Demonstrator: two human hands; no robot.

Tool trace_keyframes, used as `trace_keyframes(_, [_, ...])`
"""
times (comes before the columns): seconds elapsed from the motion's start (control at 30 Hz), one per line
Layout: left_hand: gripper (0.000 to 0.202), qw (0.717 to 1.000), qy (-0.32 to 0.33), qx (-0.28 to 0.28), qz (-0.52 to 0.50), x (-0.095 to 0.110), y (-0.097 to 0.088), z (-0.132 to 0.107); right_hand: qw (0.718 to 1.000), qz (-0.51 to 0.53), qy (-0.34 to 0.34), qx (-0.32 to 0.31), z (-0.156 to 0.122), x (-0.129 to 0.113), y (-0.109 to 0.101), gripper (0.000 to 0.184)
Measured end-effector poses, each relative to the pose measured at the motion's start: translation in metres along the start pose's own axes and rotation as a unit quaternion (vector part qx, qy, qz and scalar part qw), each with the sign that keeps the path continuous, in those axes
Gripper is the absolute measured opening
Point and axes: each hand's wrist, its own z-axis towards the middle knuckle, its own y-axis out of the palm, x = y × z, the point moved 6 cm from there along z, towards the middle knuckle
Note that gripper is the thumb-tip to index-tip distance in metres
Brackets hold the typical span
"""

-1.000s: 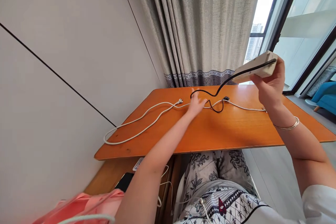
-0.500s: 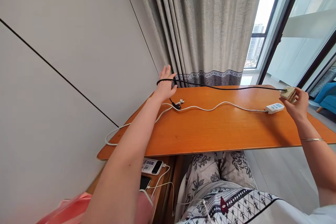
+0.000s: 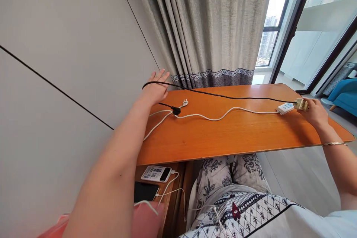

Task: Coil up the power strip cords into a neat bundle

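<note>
A black cable (image 3: 223,96) runs taut across the orange table (image 3: 231,137). At the table's far left corner my left hand (image 3: 154,88) has its fingers stretched out, with the cable looped over it. The cable's black plug (image 3: 175,111) lies just below that hand. At the right end, my right hand (image 3: 315,112) grips a beige power strip (image 3: 301,104) low over the table. A white cable (image 3: 217,116) snakes along the table to a white power strip (image 3: 285,108) beside the beige one; its plug (image 3: 184,102) lies near the black plug.
A grey curtain (image 3: 212,26) hangs behind the table and a wall stands to the left. Below the table's left end, a power bank (image 3: 156,173) and a dark phone (image 3: 145,191) lie on a lower shelf with white leads. My patterned lap (image 3: 231,189) is under the front edge.
My left hand drew the black cable out to the far left corner. My right hand lowered the beige power strip from up high to the table's right end. The cable went from slack to taut.
</note>
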Motion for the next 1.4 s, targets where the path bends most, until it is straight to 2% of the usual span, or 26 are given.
trace_keyframes(0.17, [0.02,0.999,-0.023,-0.014,-0.028,-0.021,0.004,-0.007,0.999,-0.022,0.016,-0.033,-0.004,0.012,0.013,0.051])
trace_keyframes(0.3, [0.026,0.998,-0.026,-0.063,0.009,-0.027,0.02,-0.01,0.999,-0.02,0.024,-0.025,-0.001,0.021,0.019,0.049])
trace_keyframes(0.43, [0.047,0.986,-0.104,-0.127,-0.013,-0.022,0.041,-0.011,0.998,-0.024,0.052,0.007,0.003,0.03,0.018,0.05])
trace_keyframes(0.53, [0.062,0.977,-0.131,-0.158,-0.058,-0.005,0.054,-0.009,0.998,-0.031,0.058,0.006,0.003,0.033,0.02,0.053])
trace_keyframes(0.6, [0.069,0.983,-0.116,-0.118,-0.076,0.008,0.049,-0.003,0.999,-0.036,0.037,-0.015,0.003,0.029,0.023,0.054])
trace_keyframes(0.7, [0.063,0.995,-0.064,-0.012,-0.07,0.018,0.022,0.003,0.998,-0.047,-0.002,-0.036,0.001,0.023,0.025,0.05])
trace_keyframes(0.8, [0.045,0.997,-0.054,0.046,-0.019,0.014,-0.008,-0.002,0.996,-0.053,-0.043,-0.054,0.0,0.019,0.027,0.044])
trace_keyframes(0.87, [0.038,0.995,-0.078,0.047,0.035,0.005,-0.021,-0.011,0.992,-0.058,-0.071,-0.085,-0.001,0.015,0.03,0.044])
trace_keyframes(0.9, [0.036,0.993,-0.091,0.027,0.066,0.0,-0.023,-0.017,0.99,-0.06,-0.082,-0.101,-0.002,0.013,0.031,0.045])
trace_keyframes(0.97, [0.033,0.985,-0.106,-0.059,0.126,-0.008,-0.015,-0.029,0.986,-0.049,-0.097,-0.122,-0.003,0.006,0.033,0.043])
trace_keyframes(1.07, [0.03,0.953,-0.091,-0.215,0.193,-0.015,0.011,-0.051,0.983,0.022,-0.127,-0.127,-0.008,-0.013,0.031,0.029])
trace_keyframes(1.13, [0.028,0.936,-0.072,-0.278,0.204,-0.017,0.028,-0.064,0.978,0.055,-0.153,-0.133,-0.011,-0.027,0.03,0.024])
trace_keyframes(1.27, [0.033,0.937,-0.085,-0.302,0.157,-0.018,0.05,-0.083,0.969,0.069,-0.187,-0.145,-0.01,-0.041,0.036,0.025])
trace_keyframes(1.4, [0.038,0.926,-0.132,-0.331,0.128,-0.022,0.06,-0.093,0.965,0.088,-0.202,-0.14,-0.002,-0.037,0.046,0.022])
